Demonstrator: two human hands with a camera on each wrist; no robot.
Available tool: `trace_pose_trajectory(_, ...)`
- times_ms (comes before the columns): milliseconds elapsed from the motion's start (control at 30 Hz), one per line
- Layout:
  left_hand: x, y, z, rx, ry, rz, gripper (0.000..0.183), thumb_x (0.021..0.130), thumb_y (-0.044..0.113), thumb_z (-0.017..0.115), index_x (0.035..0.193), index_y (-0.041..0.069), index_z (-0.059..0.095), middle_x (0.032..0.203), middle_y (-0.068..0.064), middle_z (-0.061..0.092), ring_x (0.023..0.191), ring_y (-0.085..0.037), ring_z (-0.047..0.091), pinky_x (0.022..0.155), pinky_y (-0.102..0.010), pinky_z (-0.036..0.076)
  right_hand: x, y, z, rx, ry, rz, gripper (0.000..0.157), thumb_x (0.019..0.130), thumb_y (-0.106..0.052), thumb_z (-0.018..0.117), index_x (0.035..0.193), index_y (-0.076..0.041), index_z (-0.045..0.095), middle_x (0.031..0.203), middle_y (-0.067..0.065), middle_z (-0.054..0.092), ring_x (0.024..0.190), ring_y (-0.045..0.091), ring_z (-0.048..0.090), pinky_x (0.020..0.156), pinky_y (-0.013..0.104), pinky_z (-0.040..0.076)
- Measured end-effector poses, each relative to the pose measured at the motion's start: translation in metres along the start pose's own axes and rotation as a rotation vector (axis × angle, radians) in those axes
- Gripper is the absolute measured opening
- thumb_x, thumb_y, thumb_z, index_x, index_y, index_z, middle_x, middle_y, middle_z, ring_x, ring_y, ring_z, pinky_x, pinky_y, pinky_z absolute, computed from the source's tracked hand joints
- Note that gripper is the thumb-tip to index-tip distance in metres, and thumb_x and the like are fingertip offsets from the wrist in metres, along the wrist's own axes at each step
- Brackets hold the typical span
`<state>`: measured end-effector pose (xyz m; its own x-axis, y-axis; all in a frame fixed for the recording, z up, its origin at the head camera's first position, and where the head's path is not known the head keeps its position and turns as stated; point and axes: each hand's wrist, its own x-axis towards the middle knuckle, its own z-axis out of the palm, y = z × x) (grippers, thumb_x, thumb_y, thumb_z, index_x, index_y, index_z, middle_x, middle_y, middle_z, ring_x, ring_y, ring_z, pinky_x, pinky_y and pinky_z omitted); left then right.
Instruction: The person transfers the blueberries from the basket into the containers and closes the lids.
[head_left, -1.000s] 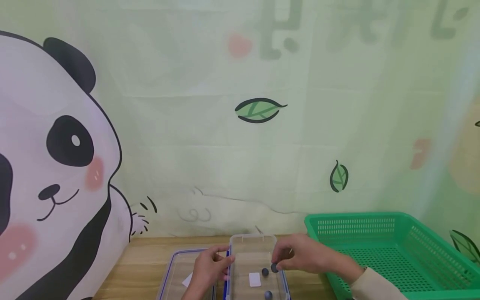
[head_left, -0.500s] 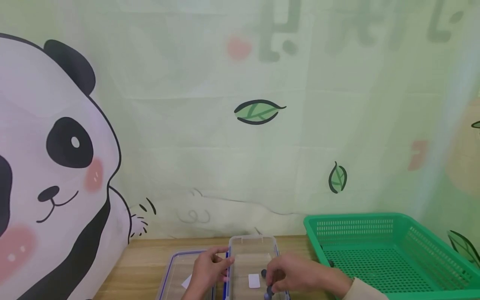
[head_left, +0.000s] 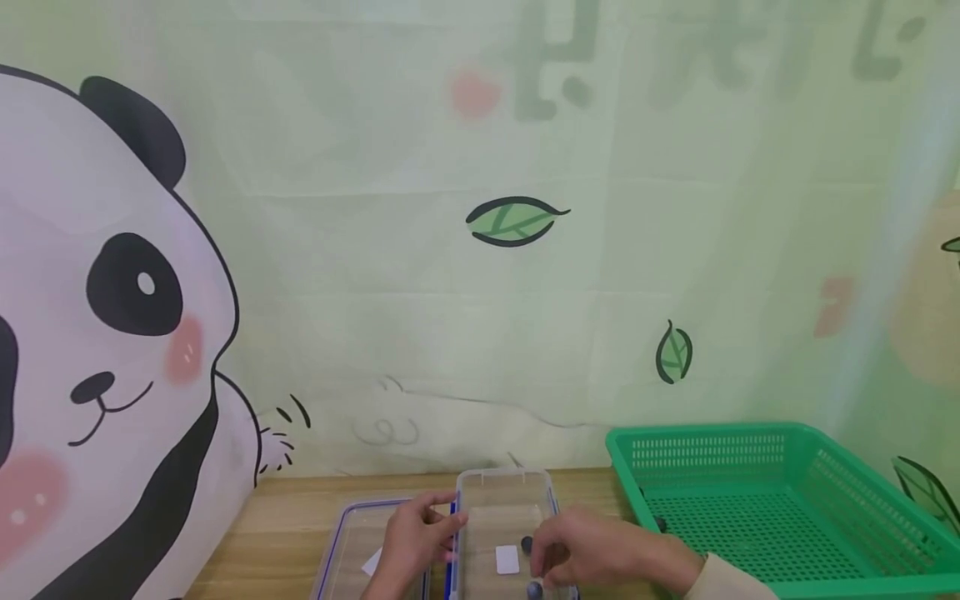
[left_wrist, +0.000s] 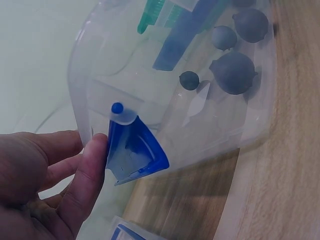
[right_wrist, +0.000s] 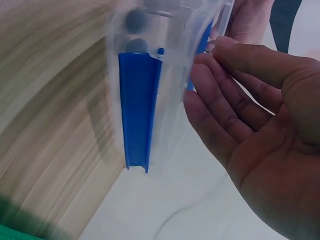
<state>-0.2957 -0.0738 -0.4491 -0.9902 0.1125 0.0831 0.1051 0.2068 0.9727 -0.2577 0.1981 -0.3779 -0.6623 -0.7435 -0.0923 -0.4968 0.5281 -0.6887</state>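
Observation:
My left hand (head_left: 420, 533) pinches the left rim of a clear plastic box (head_left: 480, 492). In the left wrist view, my thumb lies beside a blue side latch (left_wrist: 137, 155). Inside the box are several dark, blueberry-like balls (left_wrist: 235, 72) of differing sizes, with small nubs. A white square (head_left: 507, 560) lies among them. Over the box's right side hovers my right hand (head_left: 585, 550), fingertips above a bluish ball (head_left: 534, 590). A darker ball (head_left: 527, 545) sits just left of those fingers. In the right wrist view, the fingers are loosely bent and nothing shows between them.
A clear lid with a blue seal (head_left: 348, 533) lies left of the box on the wooden table (head_left: 277, 508). At right stands a green basket (head_left: 810, 429), with dark balls (head_left: 660, 524) near its left wall. A panda-printed cloth (head_left: 375, 250) hangs behind.
My right hand has lowered toward the box's near right side with a dark ball; that ball no longer shows at the fingertips. My left hand keeps its grip on the box.

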Motion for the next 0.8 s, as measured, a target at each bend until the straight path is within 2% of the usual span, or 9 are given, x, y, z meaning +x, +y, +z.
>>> trace_pose_trajectory(100, 0.0, 0.0, 0.0, -0.005, -0.001, 0.003, 0.045, 0.094, 0.005, 0.081, 0.133, -0.011, 0.064, 0.08, -0.009, 0.065, 0.059, -0.014, 0.065, 0.054, -0.031, 0.065, -0.002, -0.004, -0.003, 0.004, 0.011, 0.019, 0.01, 0.096, -0.001, 0.076, 0.103, -0.008, 0.076, 0.096, -0.013, 0.071, 0.088, -0.001, 0.066, 0.082, 0.018, 0.059)
trace_pose_trajectory(200, 0.0, 0.0, 0.0, -0.009, -0.004, 0.006, 0.046, 0.095, 0.005, 0.081, 0.134, -0.011, 0.064, 0.081, -0.008, 0.065, 0.06, -0.014, 0.065, 0.055, -0.032, 0.065, -0.007, -0.01, -0.012, 0.035, 0.056, 0.048, 0.013, 0.095, 0.001, 0.076, 0.103, -0.01, 0.076, 0.097, -0.011, 0.072, 0.091, 0.002, 0.067, 0.084, 0.02, 0.059)
trace_pose_trajectory(300, -0.001, 0.0, 0.0, -0.008, -0.005, 0.006, 0.046, 0.095, 0.005, 0.08, 0.134, -0.011, 0.064, 0.081, -0.009, 0.065, 0.06, -0.014, 0.065, 0.056, -0.032, 0.065, -0.015, -0.017, -0.027, 0.022, 0.12, 0.054, 0.014, 0.096, -0.002, 0.076, 0.103, -0.015, 0.077, 0.099, -0.01, 0.074, 0.095, 0.006, 0.07, 0.085, 0.022, 0.06)
trace_pose_trajectory(500, 0.0, 0.0, -0.001, -0.001, 0.002, -0.005, 0.044, 0.094, 0.004, 0.08, 0.133, -0.01, 0.065, 0.081, -0.009, 0.065, 0.061, -0.015, 0.065, 0.056, -0.032, 0.065, -0.032, -0.022, -0.062, -0.062, 0.252, 0.035, 0.009, 0.098, -0.009, 0.077, 0.104, -0.016, 0.078, 0.102, -0.008, 0.074, 0.097, 0.012, 0.071, 0.083, 0.027, 0.061)
trace_pose_trajectory(667, 0.001, 0.0, 0.0, 0.0, 0.002, -0.012, 0.044, 0.094, 0.004, 0.08, 0.133, -0.01, 0.065, 0.081, -0.009, 0.065, 0.061, -0.015, 0.066, 0.056, -0.032, 0.065, -0.044, -0.011, -0.086, -0.145, 0.346, 0.06, 0.005, 0.099, -0.016, 0.078, 0.104, -0.018, 0.078, 0.1, -0.008, 0.074, 0.094, 0.012, 0.069, 0.078, 0.029, 0.061)
trace_pose_trajectory(800, 0.001, 0.001, 0.0, -0.001, -0.003, -0.013, 0.045, 0.095, 0.005, 0.08, 0.134, -0.01, 0.064, 0.081, -0.009, 0.065, 0.061, -0.015, 0.065, 0.056, -0.032, 0.065, -0.053, 0.007, -0.098, -0.158, 0.392, 0.068, 0.005, 0.1, -0.017, 0.077, 0.104, -0.017, 0.079, 0.101, -0.007, 0.075, 0.096, 0.014, 0.069, 0.08, 0.031, 0.06)
